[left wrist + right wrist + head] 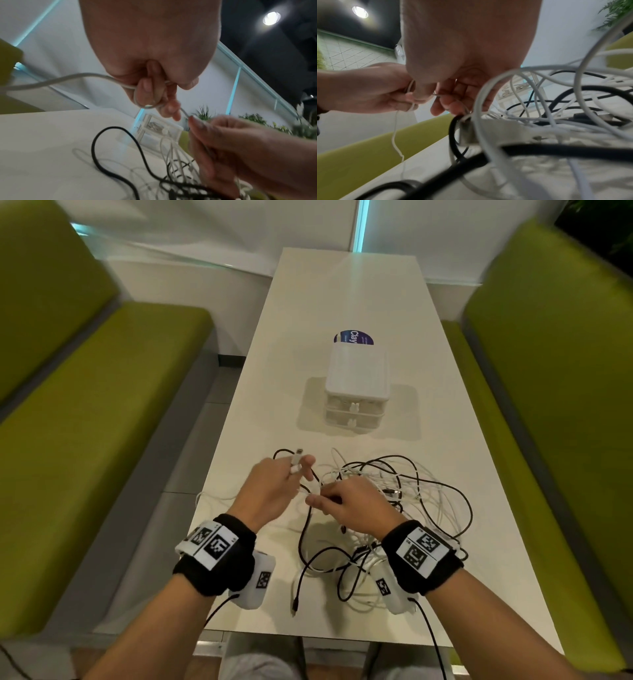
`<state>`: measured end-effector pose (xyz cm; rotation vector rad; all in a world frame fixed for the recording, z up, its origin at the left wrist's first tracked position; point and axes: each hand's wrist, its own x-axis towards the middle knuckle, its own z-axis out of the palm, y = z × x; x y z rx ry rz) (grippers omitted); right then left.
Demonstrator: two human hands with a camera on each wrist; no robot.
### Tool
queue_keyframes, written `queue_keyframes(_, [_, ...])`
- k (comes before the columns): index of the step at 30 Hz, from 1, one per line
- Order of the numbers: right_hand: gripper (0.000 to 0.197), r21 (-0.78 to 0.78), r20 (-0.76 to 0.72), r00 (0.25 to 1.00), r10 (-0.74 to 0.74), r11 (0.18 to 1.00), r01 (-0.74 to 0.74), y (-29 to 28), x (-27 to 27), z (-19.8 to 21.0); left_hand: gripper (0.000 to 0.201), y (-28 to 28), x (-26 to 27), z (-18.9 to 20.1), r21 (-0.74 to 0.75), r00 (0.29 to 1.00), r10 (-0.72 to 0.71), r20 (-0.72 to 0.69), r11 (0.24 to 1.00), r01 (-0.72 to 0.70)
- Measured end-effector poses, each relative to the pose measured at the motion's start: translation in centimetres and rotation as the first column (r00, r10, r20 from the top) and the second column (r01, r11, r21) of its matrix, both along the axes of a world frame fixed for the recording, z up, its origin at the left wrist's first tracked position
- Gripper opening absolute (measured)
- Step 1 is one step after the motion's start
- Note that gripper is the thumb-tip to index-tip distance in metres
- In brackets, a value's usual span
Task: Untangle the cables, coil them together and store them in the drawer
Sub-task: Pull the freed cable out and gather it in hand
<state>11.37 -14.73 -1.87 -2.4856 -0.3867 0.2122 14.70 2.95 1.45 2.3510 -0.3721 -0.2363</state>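
Note:
A tangle of white and black cables (394,501) lies on the near half of the white table (342,302). My left hand (274,491) grips a white cable (68,78) looped around its fingers, with the plug end sticking up past the fingertips in the head view. My right hand (349,505) pinches the same white cable a short way along, just left of the pile. Black cable (556,151) loops run under and in front of my right wrist. A small white drawer unit (356,392) stands beyond the cables with both drawers closed.
Green padded benches (85,422) flank the table on both sides. A blue round sticker (354,337) lies behind the drawer unit. The far half of the table holds nothing else. Loose cable ends trail toward the near table edge.

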Motion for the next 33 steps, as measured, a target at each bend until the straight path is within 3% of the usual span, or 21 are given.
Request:
queue_keyframes(3, [0.048, 0.0, -0.002, 1.0, 0.021, 1.0, -0.021, 0.1, 0.3, 0.1, 0.047, 1.0, 0.5, 1.1, -0.247, 0.994, 0.105, 0.023, 0.964, -0.096])
queue_keyframes(7, [0.043, 0.055, 0.037, 0.999, -0.023, 0.998, 0.021, -0.6, 1.2, 0.4, 0.055, 1.7, 0.8, 3.0, -0.521, 0.975, 0.217, 0.056, 0.839, -0.157])
queue_keyframes(11, [0.045, -0.044, 0.038, 0.999, -0.035, 0.998, 0.037, -1.5, 1.0, 0.2, 0.052, 3.9, 1.9, 3.3, -0.672, 0.894, 0.447, 0.041, 0.674, -0.307])
queue_keyframes(12, [0.045, -0.058, 0.038, 0.999, -0.037, 0.998, 0.039, -1.6, 0.8, 0.2, 0.053, 4.5, 2.2, 3.3, -0.677, 0.883, 0.467, 0.034, 0.661, -0.323])
queue_keyframes(14, [0.045, -0.074, 0.033, 0.999, -0.036, 0.997, 0.038, -1.3, 0.8, 0.4, 0.056, 4.8, 2.5, 3.1, -0.554, 0.902, 0.427, 0.061, 0.766, -0.325])
queue_keyframes(16, [0.045, -0.047, 0.007, 0.999, -0.054, 0.997, 0.054, -0.6, 1.0, 0.5, 0.055, 4.0, 2.3, 2.2, -0.325, 0.923, 0.364, 0.128, 0.894, -0.307])
queue_keyframes(18, [0.043, -0.034, -0.007, 0.998, -0.065, 0.997, 0.065, -0.1, 1.0, 0.4, 0.044, 2.7, 1.6, 1.5, -0.173, 0.914, 0.324, 0.245, 0.942, -0.287])
queue_keyframes(20, [0.041, -0.025, -0.008, 0.997, -0.075, 0.997, 0.075, 0.0, 0.9, 0.1, 0.042, 1.5, 0.8, 0.7, -0.126, 0.92, 0.226, 0.319, 0.973, -0.195])
queue_keyframes(23, [0.04, 0.008, 0.049, 0.994, -0.094, 0.996, 0.094, -0.3, 0.5, -0.4, 0.036, -0.2, -0.1, -0.9, -0.091, 0.985, -0.024, 0.168, 0.995, 0.039])
queue_keyframes(26, [0.038, 0.066, 0.125, 0.988, -0.094, 0.994, 0.086, -0.9, 0.0, 0.1, 0.047, -1.4, -0.7, -2.1, 0.126, 0.98, -0.195, 0.042, 0.974, 0.188])
queue_keyframes(29, [0.034, 0.096, 0.107, 0.989, -0.104, 0.991, 0.094, -1.3, -0.3, 0.1, 0.06, -1.5, -0.8, -2.5, 0.149, 0.979, -0.204, 0.027, 0.969, 0.198])
queue_keyframes(33, [0.039, 0.017, 0.078, 0.993, -0.09, 0.996, 0.089, -1.2, 0.0, -0.1, 0.037, -1.2, -0.4, -2.1, 0.11, 0.984, -0.091, 0.155, 0.991, 0.074])
